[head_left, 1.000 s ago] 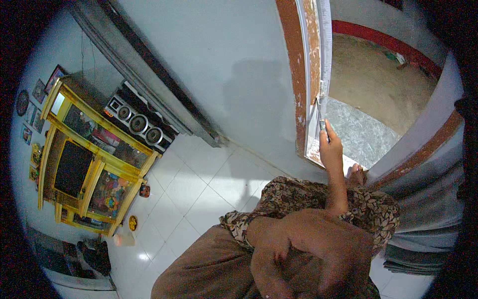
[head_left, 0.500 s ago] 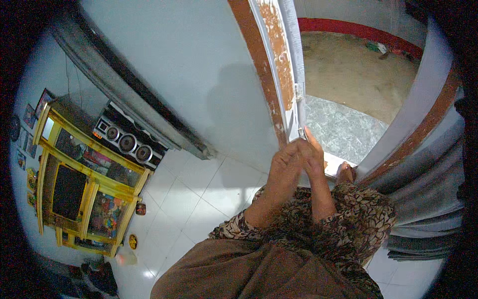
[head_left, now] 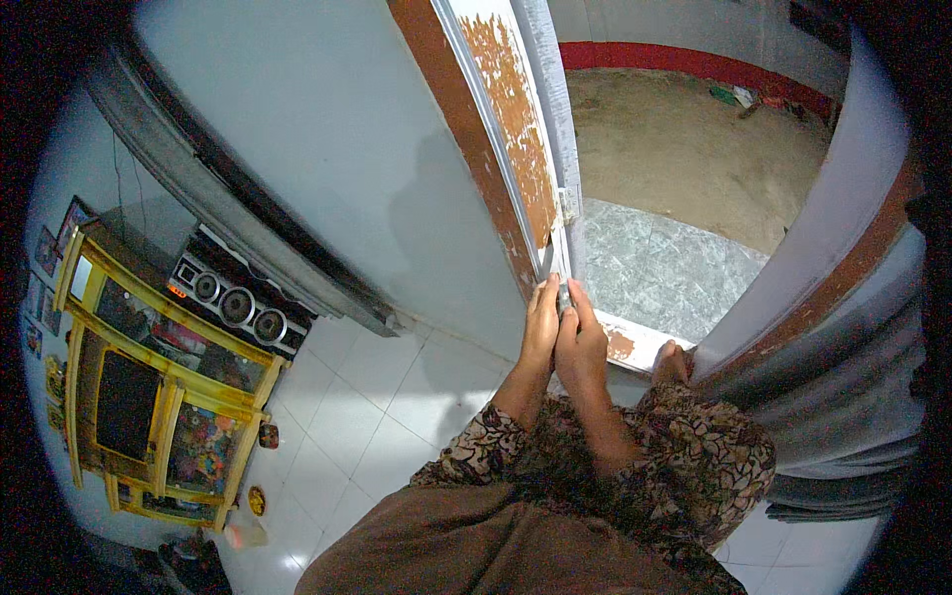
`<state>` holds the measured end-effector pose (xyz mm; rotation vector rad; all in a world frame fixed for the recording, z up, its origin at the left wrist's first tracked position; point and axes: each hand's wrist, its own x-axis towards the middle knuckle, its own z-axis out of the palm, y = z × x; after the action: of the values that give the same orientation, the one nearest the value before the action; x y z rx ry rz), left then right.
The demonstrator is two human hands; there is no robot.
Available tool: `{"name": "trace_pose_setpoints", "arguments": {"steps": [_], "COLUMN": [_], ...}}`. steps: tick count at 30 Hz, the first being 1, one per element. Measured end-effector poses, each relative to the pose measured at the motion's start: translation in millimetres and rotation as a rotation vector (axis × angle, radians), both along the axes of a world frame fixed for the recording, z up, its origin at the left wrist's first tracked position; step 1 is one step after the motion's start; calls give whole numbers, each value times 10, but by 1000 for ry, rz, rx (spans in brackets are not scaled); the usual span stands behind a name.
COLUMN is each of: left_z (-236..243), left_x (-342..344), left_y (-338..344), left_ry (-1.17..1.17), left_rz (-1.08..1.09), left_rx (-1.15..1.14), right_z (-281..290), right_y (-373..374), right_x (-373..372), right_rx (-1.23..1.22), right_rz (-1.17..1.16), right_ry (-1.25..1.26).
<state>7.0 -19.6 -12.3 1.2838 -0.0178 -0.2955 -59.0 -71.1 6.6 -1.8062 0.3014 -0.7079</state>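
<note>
My left hand (head_left: 538,327) and my right hand (head_left: 581,337) are closed side by side around a slim metal hand tool (head_left: 563,294), against the lower part of the door frame (head_left: 506,119). The frame has flaking white paint over orange-brown patches. My right hand grips the tool's handle, while my left fingers press along its other side. The tool's far end is hard to make out among the grooves. A white sill with worn paint (head_left: 635,340) lies just right of my hands. My bare foot (head_left: 672,365) is at the sill's right end.
A grey tiled step (head_left: 674,263) and sandy ground (head_left: 694,149) lie beyond the doorway. A grey curtain (head_left: 853,397) hangs at right. At left are a yellow cabinet (head_left: 174,387), a speaker (head_left: 236,302) and small items (head_left: 256,501) on the white floor tiles (head_left: 347,416).
My left hand has risen from my lap to join my right hand on the tool. The view has shifted, so the door frame now sits further left in it.
</note>
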Motion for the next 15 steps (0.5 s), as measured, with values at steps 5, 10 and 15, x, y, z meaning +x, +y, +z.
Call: {"name": "trace_pose_setpoints", "arguments": {"steps": [5, 10, 15], "left_z": [58, 44, 50], "left_x": [21, -27, 43], "left_y": [-49, -42, -95], "left_ry": [88, 82, 49], "left_rz": [-218, -51, -35], "left_rx": [-123, -11, 64], "right_z": [43, 59, 76], "right_y": [-38, -15, -72], "right_x": [12, -19, 54], "right_rx": [113, 154, 186], "right_rz": [62, 86, 83], "right_ry": [82, 69, 19]}}
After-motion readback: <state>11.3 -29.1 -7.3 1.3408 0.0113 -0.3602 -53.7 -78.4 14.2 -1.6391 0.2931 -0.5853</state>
